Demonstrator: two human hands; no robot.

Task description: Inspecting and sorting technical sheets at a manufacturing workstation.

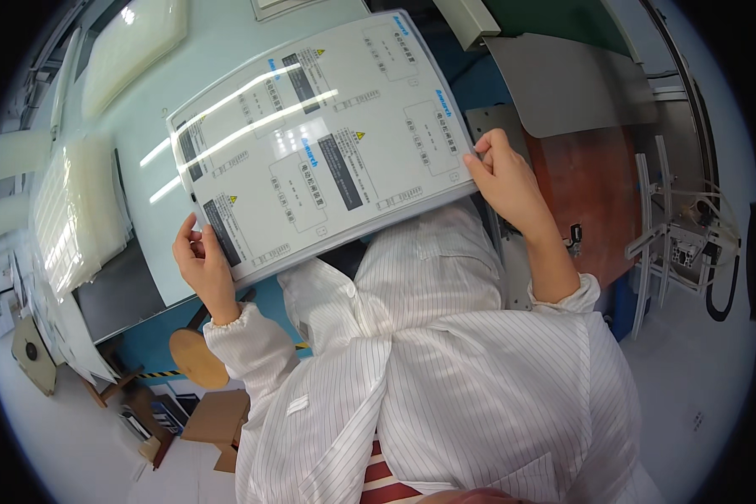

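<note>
A wide stack of printed sheets (252, 181), glossy and pale with black labels, drawings and yellow warning triangles, lies tilted in front of me, partly over the glass-topped table and partly above my lap. My left hand (205, 267) is at its near left corner, fingers curled and the thumb along the edge. At the right edge, my right hand (509, 183) has thumb and fingers closed on the near right corner. Bright ceiling-light reflections cross the top sheet. The fingers' undersides are hidden.
Piles of translucent sheets (80, 210) lie on the left of the pale table (147, 244). A grey plate (571, 84) and a reddish-brown board (580, 193) are on the right, beside a metal fixture with hoses (685, 244). A round wooden stool (200, 357) and cardboard box (217, 417) stand below left.
</note>
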